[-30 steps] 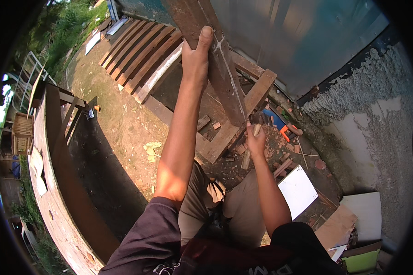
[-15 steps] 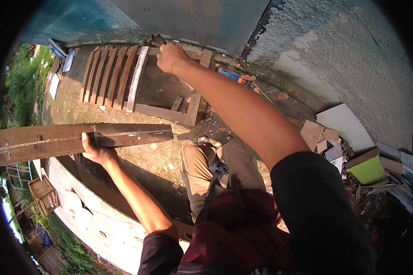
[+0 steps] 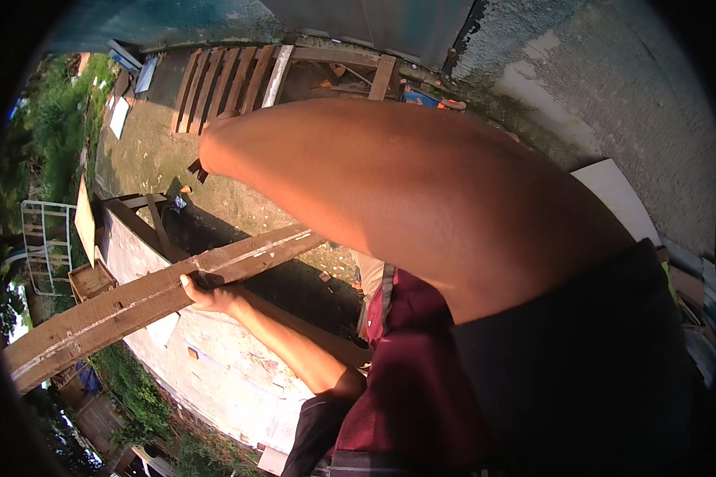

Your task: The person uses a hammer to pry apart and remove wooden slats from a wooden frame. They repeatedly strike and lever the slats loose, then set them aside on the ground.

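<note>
Plank [image 3: 135, 298] lies in your left hand [image 3: 207, 294], fingers wrapped round its edge, long axis running from lower left up toward your body. Your right arm crosses above it, its hand hidden, so its fingers cannot be told. Since half a second ago the plank has tilted and swung closer.

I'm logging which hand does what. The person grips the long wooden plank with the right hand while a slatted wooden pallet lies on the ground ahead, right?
Not quite: the head view shows the left hand gripping the long wooden plank. The slatted wooden pallet does lie on the ground ahead.
</note>
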Tool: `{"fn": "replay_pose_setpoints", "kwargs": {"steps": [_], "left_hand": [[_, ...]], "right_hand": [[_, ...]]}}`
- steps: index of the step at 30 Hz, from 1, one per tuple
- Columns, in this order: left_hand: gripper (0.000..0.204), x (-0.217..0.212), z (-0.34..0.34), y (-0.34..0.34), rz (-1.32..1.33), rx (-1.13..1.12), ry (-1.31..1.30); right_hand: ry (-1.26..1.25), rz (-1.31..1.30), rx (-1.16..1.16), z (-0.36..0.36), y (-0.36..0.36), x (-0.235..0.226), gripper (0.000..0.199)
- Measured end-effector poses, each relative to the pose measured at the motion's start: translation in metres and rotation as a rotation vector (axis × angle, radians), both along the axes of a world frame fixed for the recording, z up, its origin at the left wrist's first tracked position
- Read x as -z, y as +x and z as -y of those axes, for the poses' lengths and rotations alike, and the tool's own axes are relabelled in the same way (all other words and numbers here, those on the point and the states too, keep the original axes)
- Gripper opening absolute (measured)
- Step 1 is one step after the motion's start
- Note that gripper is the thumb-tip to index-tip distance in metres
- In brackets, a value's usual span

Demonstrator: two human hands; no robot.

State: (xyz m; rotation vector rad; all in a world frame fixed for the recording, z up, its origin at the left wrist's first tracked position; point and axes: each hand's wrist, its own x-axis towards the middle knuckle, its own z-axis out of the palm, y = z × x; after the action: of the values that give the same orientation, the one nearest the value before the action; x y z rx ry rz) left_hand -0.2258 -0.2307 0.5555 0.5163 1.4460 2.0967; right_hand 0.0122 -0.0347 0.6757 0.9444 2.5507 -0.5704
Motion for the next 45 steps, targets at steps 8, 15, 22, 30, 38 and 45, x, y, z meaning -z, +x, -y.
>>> {"fn": "replay_pose_setpoints", "kwargs": {"steps": [8,15,22,30,38,45], "left_hand": [[0.039,-0.013,0.004,0.020,-0.097,-0.590,-0.043],[0.040,-0.026,-0.014,0.036,0.235,-0.767,-0.137],[0.047,-0.002,0.007,-0.008,-0.140,-0.171,-0.110],[0.047,0.042,-0.058,0.055,0.310,-0.097,0.005],[0.051,0.126,-0.101,0.147,0.560,-0.287,-0.152],[0.052,0.237,-0.142,0.259,0.649,-0.237,-0.098]], "right_hand": [[-0.067,0.017,-0.447,0.002,-0.104,-0.030,0.040],[-0.119,0.060,-0.481,-0.012,-0.150,-0.028,0.041],[-0.174,-0.174,-0.032,0.006,-0.097,0.022,0.029],[-0.266,-0.455,0.743,0.050,0.113,0.173,0.078],[-0.315,-0.453,0.982,0.033,0.219,0.213,0.085],[-0.333,-0.527,0.872,-0.035,0.342,0.306,0.066]]}}
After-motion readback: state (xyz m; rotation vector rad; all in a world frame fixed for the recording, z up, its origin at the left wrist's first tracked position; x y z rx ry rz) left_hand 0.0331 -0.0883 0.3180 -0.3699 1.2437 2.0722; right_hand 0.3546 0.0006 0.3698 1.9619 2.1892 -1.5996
